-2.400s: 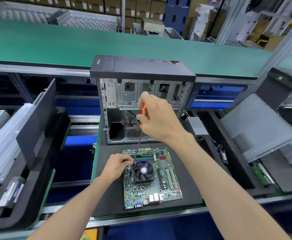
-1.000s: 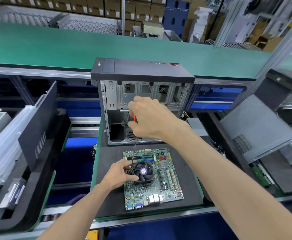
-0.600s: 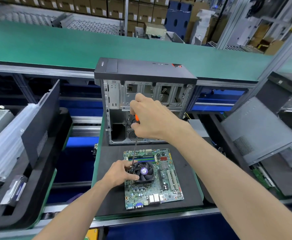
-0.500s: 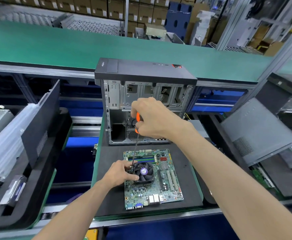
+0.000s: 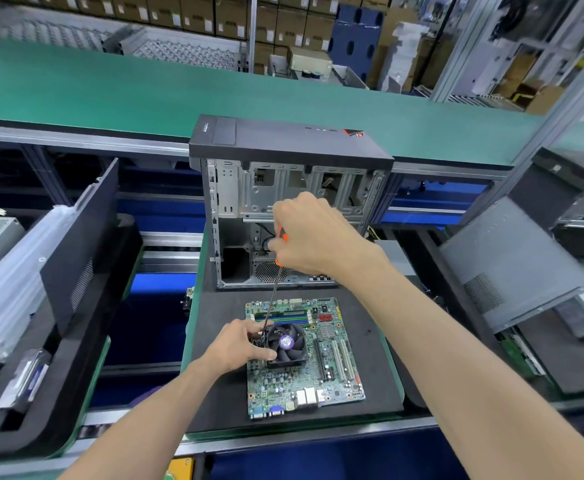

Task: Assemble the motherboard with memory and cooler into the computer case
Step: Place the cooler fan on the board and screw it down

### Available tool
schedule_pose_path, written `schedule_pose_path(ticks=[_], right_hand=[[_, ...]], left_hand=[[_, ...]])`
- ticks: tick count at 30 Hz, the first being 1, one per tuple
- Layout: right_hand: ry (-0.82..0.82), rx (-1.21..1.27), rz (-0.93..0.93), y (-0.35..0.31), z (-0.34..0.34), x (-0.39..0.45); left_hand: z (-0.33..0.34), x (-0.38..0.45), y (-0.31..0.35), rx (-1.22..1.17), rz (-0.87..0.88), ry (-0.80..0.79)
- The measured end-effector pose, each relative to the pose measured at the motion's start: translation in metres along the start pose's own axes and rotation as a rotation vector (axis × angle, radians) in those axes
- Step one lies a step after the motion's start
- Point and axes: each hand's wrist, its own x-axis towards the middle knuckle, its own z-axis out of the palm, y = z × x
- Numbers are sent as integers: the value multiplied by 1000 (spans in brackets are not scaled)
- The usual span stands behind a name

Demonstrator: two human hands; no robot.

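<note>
A green motherboard (image 5: 318, 379) lies flat on a black foam pad (image 5: 221, 382), with memory sticks (image 5: 283, 318) near its far edge. A black fan cooler (image 5: 288, 344) sits on the board. My left hand (image 5: 238, 346) grips the cooler's left side. My right hand (image 5: 313, 237) grips the orange handle of a long screwdriver (image 5: 272, 299), whose shaft runs down to the cooler's far left corner. Behind the pad stands the open computer case (image 5: 283, 188), black front panel on top, metal inside bare.
A black side panel (image 5: 76, 244) leans in the left tray beside plastic-wrapped parts (image 5: 10, 282). A grey case cover (image 5: 512, 258) leans at the right. A green conveyor belt (image 5: 145, 91) runs behind the case. Cardboard boxes fill the far shelves.
My right hand has shifted on the screwdriver handle, moving slightly down and turning; the shaft tip stays at the cooler's far left corner. My left hand keeps hold of the cooler.
</note>
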Motion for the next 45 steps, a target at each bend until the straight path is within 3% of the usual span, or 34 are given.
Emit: schedule_pose_path(ticks=[3,9,15,20,26,32,38,42,45], right_hand=[[104,-154,20,-2,3,0],[-114,128,-56,0,-7,4],[101,-132,5,-6,3,2],[-75,137,-70,-3,-4,3],[165,-145,47,-6,9,2],[-72,146,-55,7,-4,1],[153,-161,65,4,8,-2],[-64,134,-63,8,-1,1],[4,130,6,6,3,1]], left_hand=[[-1,0,1,0,3,-1],[-1,-1,1,-2,20,7],[-1,0,1,-1,24,0],[-2,1,1,6,19,0],[-2,0,2,9,19,1],[-3,0,2,13,15,-3],[-3,1,2,-4,27,-4],[-3,0,2,-1,25,-7],[-3,0,3,-6,26,-7]])
